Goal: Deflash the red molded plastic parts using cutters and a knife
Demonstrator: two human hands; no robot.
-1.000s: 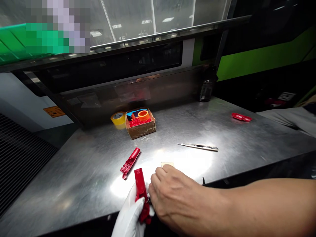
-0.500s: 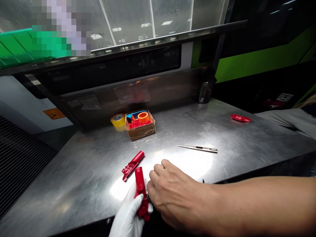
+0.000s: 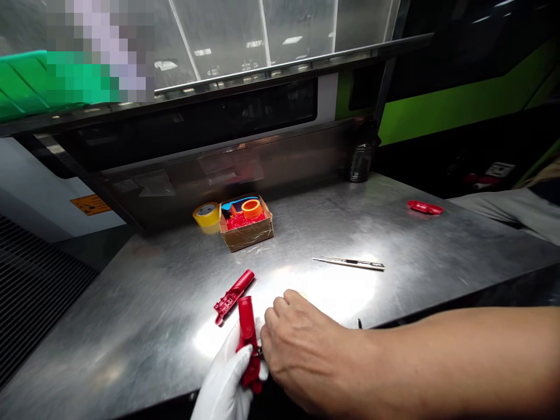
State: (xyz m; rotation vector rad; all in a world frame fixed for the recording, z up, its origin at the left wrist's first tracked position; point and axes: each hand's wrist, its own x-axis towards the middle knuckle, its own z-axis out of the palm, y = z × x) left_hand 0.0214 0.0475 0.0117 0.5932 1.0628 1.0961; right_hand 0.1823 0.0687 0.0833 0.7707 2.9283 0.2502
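In a white glove, my left hand grips a red plastic part with a tube-like upper end, the thumb pressed across its lower half. My bare right hand is closed right beside this part. A small dark metal bit shows between the right fingers and the red plastic; what it belongs to is hidden by the hand. Just beyond the left hand, a second red plastic part of similar shape lies on the metal table, its ribbed inside showing.
A utility knife lies beyond my right hand on the metal table. Farther back are a cardboard box of small red pieces with orange tape, a yellow tape roll and a dark bottle. Another red part rests at right.
The view has shifted slightly. My right hand has moved a little lower in the view, beside the red part; my left hand keeps its hold.
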